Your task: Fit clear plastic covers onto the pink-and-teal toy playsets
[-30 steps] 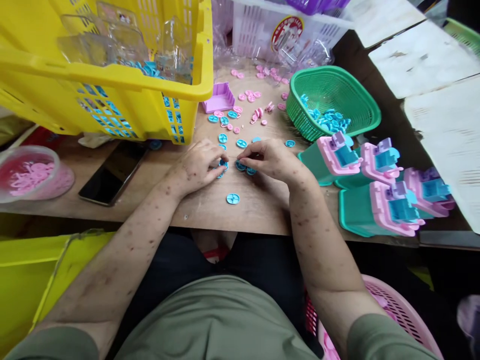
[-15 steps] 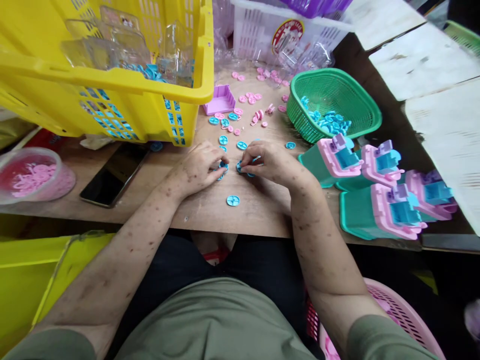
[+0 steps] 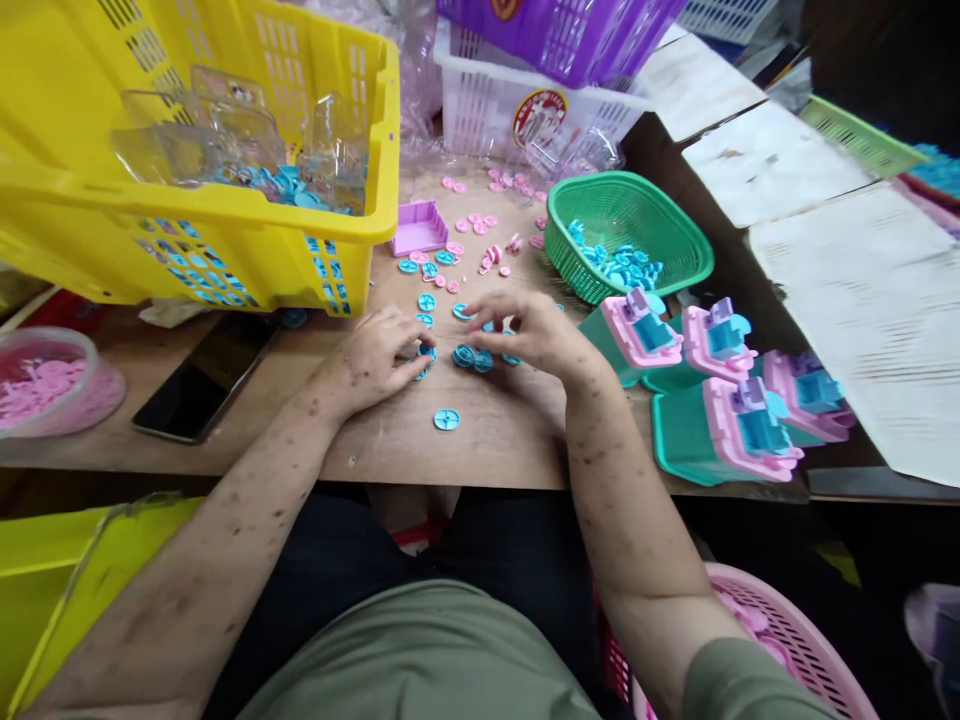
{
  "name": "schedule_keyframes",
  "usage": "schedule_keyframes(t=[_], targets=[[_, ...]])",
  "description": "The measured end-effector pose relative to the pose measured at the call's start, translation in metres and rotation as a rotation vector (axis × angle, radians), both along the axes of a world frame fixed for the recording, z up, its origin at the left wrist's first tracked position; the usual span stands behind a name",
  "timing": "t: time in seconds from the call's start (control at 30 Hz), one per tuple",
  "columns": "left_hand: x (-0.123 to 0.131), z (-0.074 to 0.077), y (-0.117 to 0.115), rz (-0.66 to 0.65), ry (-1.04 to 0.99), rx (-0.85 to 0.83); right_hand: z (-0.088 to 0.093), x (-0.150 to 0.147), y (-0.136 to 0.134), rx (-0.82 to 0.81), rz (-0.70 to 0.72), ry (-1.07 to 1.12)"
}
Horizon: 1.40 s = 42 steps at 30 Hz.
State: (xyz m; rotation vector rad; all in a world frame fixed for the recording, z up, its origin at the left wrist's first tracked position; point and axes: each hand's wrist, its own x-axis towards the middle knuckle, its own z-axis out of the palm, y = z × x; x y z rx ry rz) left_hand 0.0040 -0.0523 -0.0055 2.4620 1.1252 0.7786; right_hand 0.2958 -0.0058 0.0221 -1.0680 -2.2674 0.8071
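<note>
My left hand [image 3: 375,358] rests on the wooden table, thumb and fingertips closed around a small blue plastic disc [image 3: 427,352]. Another blue piece touches it under the fingers, partly hidden. To the right, my right hand [image 3: 529,330] hovers with thumb and fingers apart and nothing visible between them. Beneath its fingertips lie blue discs, among them one slightly raised disc [image 3: 463,355] and a flatter cross-ribbed disc [image 3: 483,361]. Closer to my body is a single oval blue disc [image 3: 447,419]. More blue discs [image 3: 426,302] are scattered beyond my hands.
A yellow crate [image 3: 262,215] stands at left, near a phone [image 3: 206,375] and a tub of pink parts [image 3: 97,385]. Pink pieces [image 3: 480,222] and a purple tray [image 3: 418,230] lie farther back. At right are a green basket [image 3: 637,195] and several teal-and-pink boxes [image 3: 686,435].
My right hand has let go of a blue disc and lifted slightly, its fingers spreading. Discs beneath it now show. My left hand keeps its pinch. The whole view has shifted.
</note>
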Motion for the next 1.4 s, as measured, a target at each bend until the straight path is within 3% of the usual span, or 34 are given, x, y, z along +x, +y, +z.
schedule_keyframes(t=[0.13, 0.3, 0.5, 0.7, 0.97, 1.4], targets=[[0.000, 0.002, -0.001, 0.007, -0.012, -0.001, -0.009, 0.006, 0.010, 0.142, -0.229, -0.096], [0.000, 0.003, -0.001, 0.015, -0.021, 0.007, -0.019, 0.002, 0.016, 0.133, -0.147, -0.240], [0.000, 0.005, -0.002, 0.026, -0.019, 0.000, -0.021, -0.012, 0.011, 0.232, -0.130, -0.166], [0.001, 0.007, -0.003, 0.002, -0.035, 0.031, -0.024, -0.032, 0.014, 0.157, -0.091, -0.178], [-0.001, 0.004, -0.001, 0.020, -0.046, 0.024, -0.012, 0.006, 0.013, -0.018, -0.184, 0.055], [-0.002, 0.001, 0.002, 0.001, -0.051, 0.029, -0.009, 0.011, 0.013, -0.001, -0.044, -0.160]])
